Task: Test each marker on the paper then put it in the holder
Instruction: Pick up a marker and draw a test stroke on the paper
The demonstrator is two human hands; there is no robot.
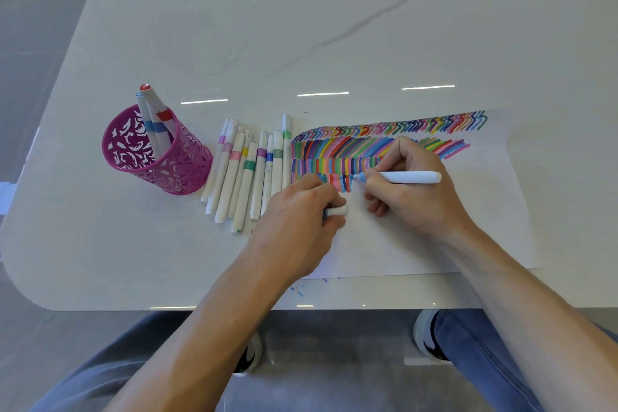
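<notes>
1. Gripping a white marker (404,177) in curled fingers and thumb, the right hand (411,197) holds its light blue tip to the paper (468,237), with the barrel pointing right.
2. The tip meets the sheet at the right end of the lowest row of coloured strokes (368,144), which fill the sheet's far left part in four bands.
3. The left hand (294,214) rests on the paper's left part and pinches a white cap (337,210) between thumb and fingers, just beside the right hand.
4. The paper's near edge runs just inside the near edge of the table (234,27). A few blue ink flecks (297,289) mark the strip of tabletop between the two edges.
5. The sheet's right and near parts are unmarked white. Its left edge is hidden under the left hand.
6. A row of capped markers (247,170) lies side by side just left of the paper, the rightmost along the strokes' left end.
7. The pink cut-out holder (157,150) stands just left of that row, near its far ends and well in from the table's rounded left corner.
8. Two markers (152,117) lean in the holder, one with a red band and one with a blue.
9. Beyond the paper the white tabletop stretches away, with grey veins and light reflections.
10. Each lying marker has a coloured band: pink, yellow, green, purple, blue. Any print on the barrels is too small to read.
</notes>
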